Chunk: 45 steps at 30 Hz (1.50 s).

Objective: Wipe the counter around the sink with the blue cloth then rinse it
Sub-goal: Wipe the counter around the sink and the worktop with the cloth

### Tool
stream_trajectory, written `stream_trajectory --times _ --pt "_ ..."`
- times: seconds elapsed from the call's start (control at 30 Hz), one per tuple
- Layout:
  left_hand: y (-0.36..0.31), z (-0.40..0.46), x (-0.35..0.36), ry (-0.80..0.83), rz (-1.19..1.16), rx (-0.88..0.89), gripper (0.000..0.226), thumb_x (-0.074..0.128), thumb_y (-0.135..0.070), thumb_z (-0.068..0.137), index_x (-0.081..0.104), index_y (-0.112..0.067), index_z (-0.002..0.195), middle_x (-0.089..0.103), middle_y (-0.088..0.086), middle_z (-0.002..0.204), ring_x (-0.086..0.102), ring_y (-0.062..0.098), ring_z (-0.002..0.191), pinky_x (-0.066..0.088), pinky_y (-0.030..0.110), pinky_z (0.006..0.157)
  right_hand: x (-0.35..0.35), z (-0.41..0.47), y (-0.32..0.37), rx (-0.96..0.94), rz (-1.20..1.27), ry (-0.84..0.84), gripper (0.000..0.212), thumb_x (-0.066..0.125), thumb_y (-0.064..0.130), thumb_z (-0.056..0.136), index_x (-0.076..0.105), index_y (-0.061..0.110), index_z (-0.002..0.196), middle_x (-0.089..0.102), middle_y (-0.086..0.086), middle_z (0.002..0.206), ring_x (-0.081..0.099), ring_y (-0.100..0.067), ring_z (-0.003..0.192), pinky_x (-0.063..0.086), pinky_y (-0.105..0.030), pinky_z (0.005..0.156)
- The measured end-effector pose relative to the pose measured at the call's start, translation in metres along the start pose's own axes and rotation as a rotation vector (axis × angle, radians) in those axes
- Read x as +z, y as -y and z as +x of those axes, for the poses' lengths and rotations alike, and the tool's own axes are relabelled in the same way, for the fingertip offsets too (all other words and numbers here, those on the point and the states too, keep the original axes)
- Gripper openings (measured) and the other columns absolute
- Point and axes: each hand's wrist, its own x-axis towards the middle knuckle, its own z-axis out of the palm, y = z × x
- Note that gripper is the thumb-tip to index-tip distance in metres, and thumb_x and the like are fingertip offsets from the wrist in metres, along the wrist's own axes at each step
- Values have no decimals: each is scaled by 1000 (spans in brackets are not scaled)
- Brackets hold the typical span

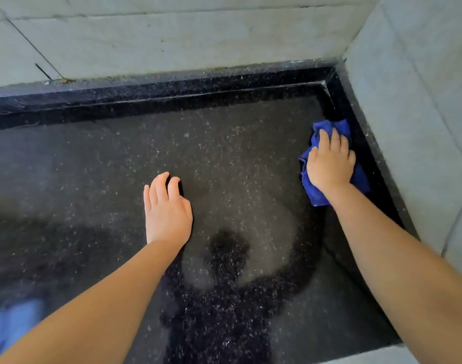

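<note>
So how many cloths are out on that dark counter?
1. The blue cloth lies by the right wall, under the right hand. The left hand holds nothing. Others may lie outside the view.

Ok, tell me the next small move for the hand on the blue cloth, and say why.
Probably drag the blue cloth toward the person along the right-hand raised edge. The right hand presses it flat near the back right corner of the dark speckled counter, so that strip is the nearest stretch left to wipe. The left hand is spread open over the counter, holding nothing.
</note>
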Motion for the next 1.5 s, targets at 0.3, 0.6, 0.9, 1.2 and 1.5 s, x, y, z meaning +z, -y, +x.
stream_trajectory --times 0.3,0.6,0.9,1.2,1.5 --pt "-1 -1 -4 -51 -73 8 33 43 -4 90 49 3 122 43 21 135 35 36 127 23 51 111 7 -121 -37 -46 18 -54 52 30 39 95 34 22 144 30 -9 153 25 -29 141 24 -54 110" --pt "14 -53 -37 21 -15 -24 42 43 -14 93 42 -7 134 30 7 150 21 20 141 -3 43 115 19 -208 17 -1062 -15 138 48 39 38 89 44 31 136 41 3 147 38 -20 135 26 -45 108" --pt "77 -197 -53 -14 -36 -336 39 52 -8 89 49 -8 128 35 5 148 26 20 139 -4 47 114 12 -87 80 -458 105 74 56 32 48 91 33 27 143 22 -3 156 16 -26 144 10 -54 114" --pt "55 -148 -53 -10 36 -247 40 44 -14 93 46 -12 134 31 4 150 21 18 141 -3 50 113 35 -275 79 -1374 -1 114 51 35 47 93 34 34 142 31 5 153 26 -18 142 16 -44 114" --pt "75 -115 -47 74 -11 -141 42 39 -18 97 39 -11 138 27 6 151 17 21 141 0 42 115 8 -67 69 -223 78 60 54 30 42 94 33 25 144 23 -6 155 17 -28 143 14 -58 112"
